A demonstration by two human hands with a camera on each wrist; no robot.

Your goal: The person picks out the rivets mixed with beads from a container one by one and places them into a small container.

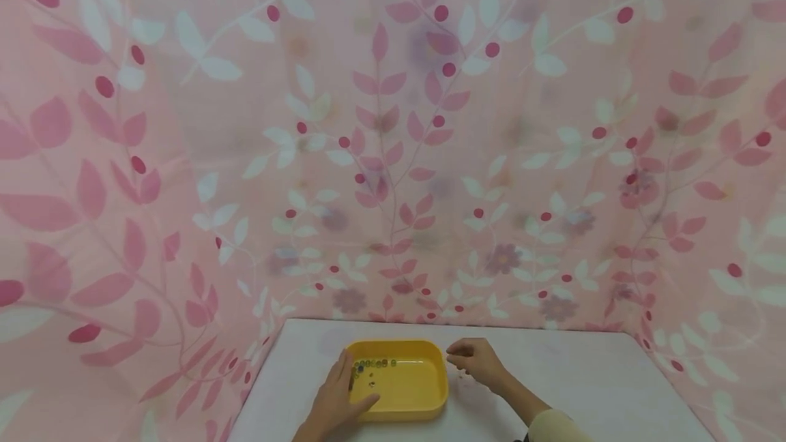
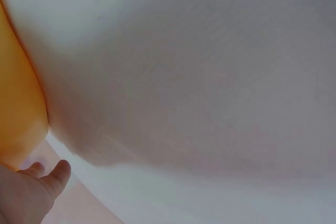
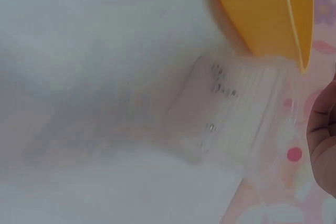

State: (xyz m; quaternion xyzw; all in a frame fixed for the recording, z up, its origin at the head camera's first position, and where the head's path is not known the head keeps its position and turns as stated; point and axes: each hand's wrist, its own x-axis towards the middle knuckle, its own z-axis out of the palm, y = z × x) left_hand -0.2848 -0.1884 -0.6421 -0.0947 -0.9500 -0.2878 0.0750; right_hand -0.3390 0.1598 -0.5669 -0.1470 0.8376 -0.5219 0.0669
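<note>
A yellow tray [image 1: 439,380] stands on the white table, with several small beads [image 1: 374,364] along its far left inside. My left hand [image 1: 351,386] lies flat over the tray's left rim, fingers straight and reaching into it, thumb along the near edge. In the left wrist view only the thumb side of my left hand [image 2: 37,187] and the tray's wall [image 2: 18,98] show. Just right of the tray, my right hand [image 1: 456,359] pinches a small clear plastic bag [image 3: 236,114], which hangs beside the tray's corner [image 3: 262,9]. My right hand [image 3: 324,135] shows only at the frame's edge there.
The white table [image 1: 583,380] stretches to the right of the tray and ends at a near-left edge. A pink cloth with leaves [image 1: 393,155] hangs behind and on both sides.
</note>
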